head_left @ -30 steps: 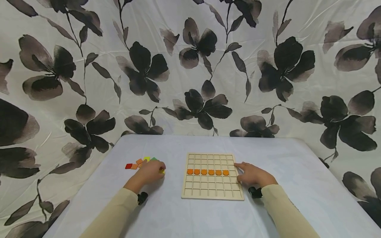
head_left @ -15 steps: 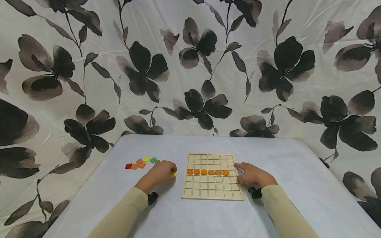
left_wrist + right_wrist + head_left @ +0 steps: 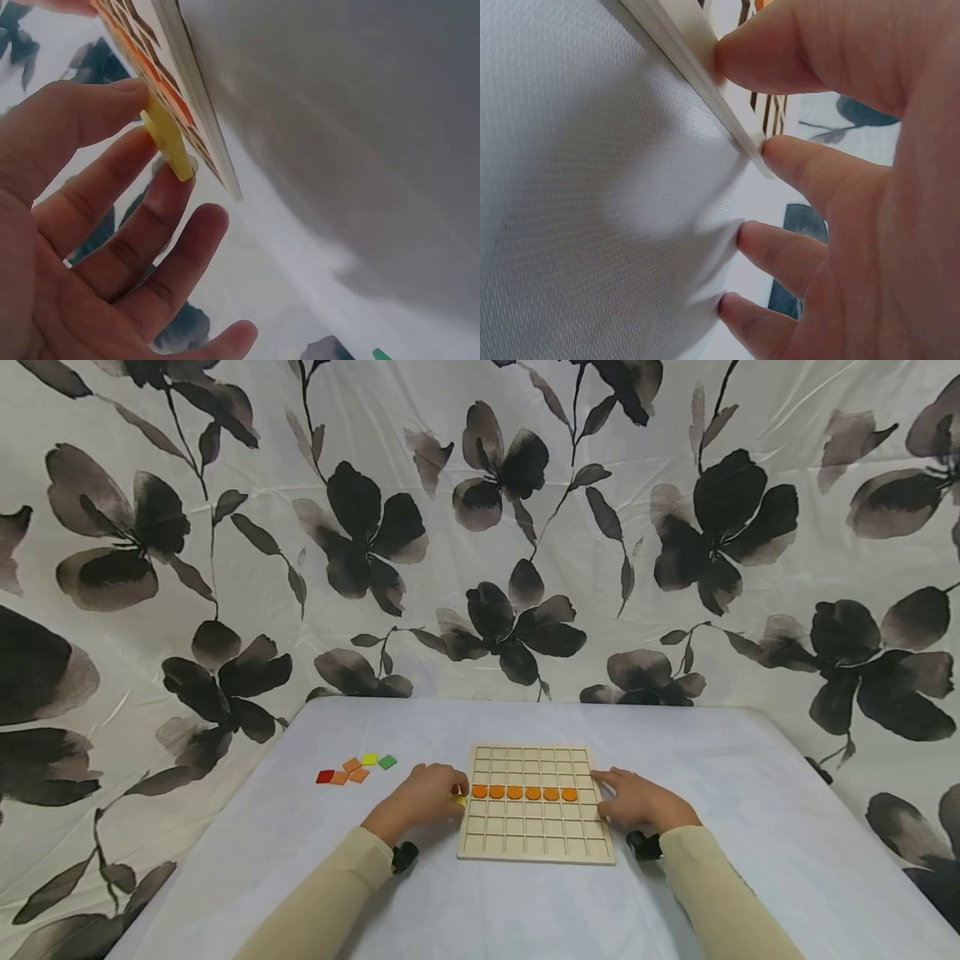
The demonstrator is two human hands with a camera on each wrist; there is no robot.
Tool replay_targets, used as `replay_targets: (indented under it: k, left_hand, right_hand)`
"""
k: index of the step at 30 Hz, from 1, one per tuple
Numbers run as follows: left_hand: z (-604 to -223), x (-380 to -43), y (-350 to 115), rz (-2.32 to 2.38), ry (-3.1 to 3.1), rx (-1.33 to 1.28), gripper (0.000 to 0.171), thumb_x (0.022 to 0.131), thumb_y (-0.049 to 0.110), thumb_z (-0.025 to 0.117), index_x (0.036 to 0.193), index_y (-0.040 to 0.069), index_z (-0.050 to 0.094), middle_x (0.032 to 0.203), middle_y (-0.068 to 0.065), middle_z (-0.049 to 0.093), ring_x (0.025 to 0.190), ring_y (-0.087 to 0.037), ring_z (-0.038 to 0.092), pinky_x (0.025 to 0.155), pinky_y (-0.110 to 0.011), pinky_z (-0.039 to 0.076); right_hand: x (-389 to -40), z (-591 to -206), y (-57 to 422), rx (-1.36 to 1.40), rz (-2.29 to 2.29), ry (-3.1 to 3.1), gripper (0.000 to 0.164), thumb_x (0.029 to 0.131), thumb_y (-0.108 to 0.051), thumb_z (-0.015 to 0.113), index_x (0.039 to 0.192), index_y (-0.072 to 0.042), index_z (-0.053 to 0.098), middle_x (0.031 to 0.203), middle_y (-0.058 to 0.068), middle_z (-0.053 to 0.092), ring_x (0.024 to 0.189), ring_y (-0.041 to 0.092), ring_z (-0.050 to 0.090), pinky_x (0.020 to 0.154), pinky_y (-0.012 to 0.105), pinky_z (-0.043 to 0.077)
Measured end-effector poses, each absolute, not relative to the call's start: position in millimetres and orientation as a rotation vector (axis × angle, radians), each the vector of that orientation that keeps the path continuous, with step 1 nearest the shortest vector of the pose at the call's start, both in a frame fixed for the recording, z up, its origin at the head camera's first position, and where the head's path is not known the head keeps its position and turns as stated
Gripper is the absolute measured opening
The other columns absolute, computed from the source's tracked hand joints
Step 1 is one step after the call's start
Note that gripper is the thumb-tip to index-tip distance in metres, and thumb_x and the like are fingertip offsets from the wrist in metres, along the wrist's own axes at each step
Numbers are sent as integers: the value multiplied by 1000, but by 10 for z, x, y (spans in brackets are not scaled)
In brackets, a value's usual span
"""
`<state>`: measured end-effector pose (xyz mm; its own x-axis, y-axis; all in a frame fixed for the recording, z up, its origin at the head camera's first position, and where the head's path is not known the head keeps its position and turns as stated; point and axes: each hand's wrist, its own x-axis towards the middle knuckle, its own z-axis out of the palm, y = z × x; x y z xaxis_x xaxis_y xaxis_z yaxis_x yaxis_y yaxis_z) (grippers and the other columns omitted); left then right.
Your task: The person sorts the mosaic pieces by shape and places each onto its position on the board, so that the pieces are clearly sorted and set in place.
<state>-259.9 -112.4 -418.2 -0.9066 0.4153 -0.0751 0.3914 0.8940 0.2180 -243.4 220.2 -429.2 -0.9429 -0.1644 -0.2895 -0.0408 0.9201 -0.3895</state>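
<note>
A square wooden grid board (image 3: 536,850) lies on the white table, with a row of orange round pieces (image 3: 514,792) across its middle. At the board's left edge, my left hand (image 3: 422,796) pinches a flat yellow tile (image 3: 169,141) between thumb and fingers. The left wrist view has the tile right beside the board's rim; whether they touch, I cannot tell. My right hand (image 3: 643,800) touches the board's right edge with the tips of thumb and index finger. Its other fingers (image 3: 784,251) spread out, their tips on the tablecloth.
Left of the board lie several loose tiles: a red tile (image 3: 325,777), orange tiles (image 3: 358,775), a yellow square tile (image 3: 370,759) and a green tile (image 3: 387,762). A floral cloth (image 3: 517,552) hangs behind the table (image 3: 525,910).
My left hand has moved right, away from the loose tiles to the board's left edge, carrying the yellow tile. The right hand and the board have stayed in place.
</note>
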Motion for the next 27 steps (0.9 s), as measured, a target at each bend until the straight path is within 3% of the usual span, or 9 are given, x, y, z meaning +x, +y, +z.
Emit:
replay_targets:
  k: [27]
  left_hand:
    - [-4242, -2626, -912, 273, 2901, 697, 22, 83, 23, 73, 103, 17, 73, 101, 3, 70, 92, -16, 59, 108, -62, 30]
  right_hand:
    - [-2434, -4316, 2201, -155, -527, 2766, 67, 85, -26, 57, 149, -16, 38, 155, 25, 27, 142, 49, 23, 109, 67, 26]
